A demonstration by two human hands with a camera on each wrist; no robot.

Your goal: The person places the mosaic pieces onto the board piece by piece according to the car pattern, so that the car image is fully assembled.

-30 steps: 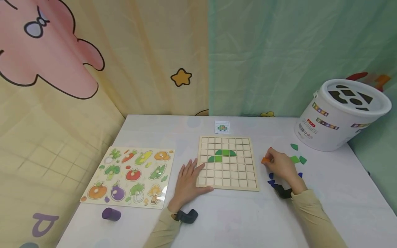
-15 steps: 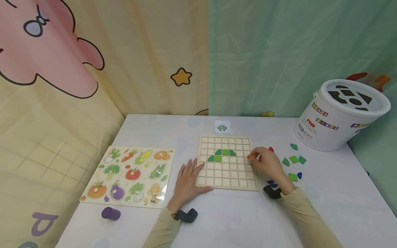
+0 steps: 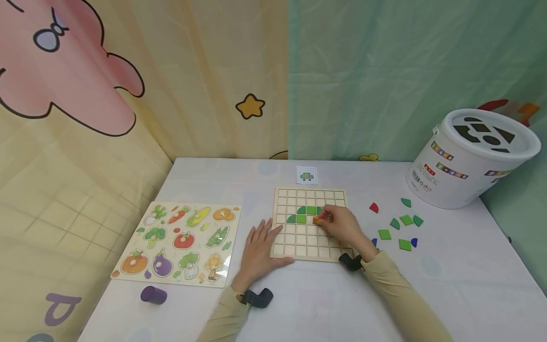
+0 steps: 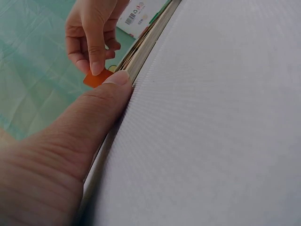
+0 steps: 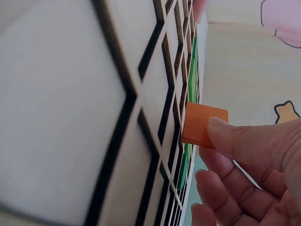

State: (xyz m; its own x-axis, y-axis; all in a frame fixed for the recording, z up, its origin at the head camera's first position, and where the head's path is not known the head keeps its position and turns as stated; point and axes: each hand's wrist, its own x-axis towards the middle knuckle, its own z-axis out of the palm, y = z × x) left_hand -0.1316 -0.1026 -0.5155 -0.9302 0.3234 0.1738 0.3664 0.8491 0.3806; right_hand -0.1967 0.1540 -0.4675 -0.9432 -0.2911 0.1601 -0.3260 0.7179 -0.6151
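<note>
The right hand (image 3: 342, 223), a second ago off the board (image 3: 300, 249) at 3 o'clock, has carried the orange piece (image 3: 316, 220) in over mid-board, to 3 o'clock of the lower green square (image 3: 301, 218). It now partly covers a green quarter (image 3: 318, 209); off-board at 3 o'clock, a loose green square (image 3: 384, 234) is uncovered.

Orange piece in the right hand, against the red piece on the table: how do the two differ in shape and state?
The orange piece is square; the red piece looks fan-shaped. The right hand pinches the orange piece over the grid board; the red piece lies untouched on the table. The orange piece is tilted; the red piece lies flat. Both are small and single-coloured.
</note>
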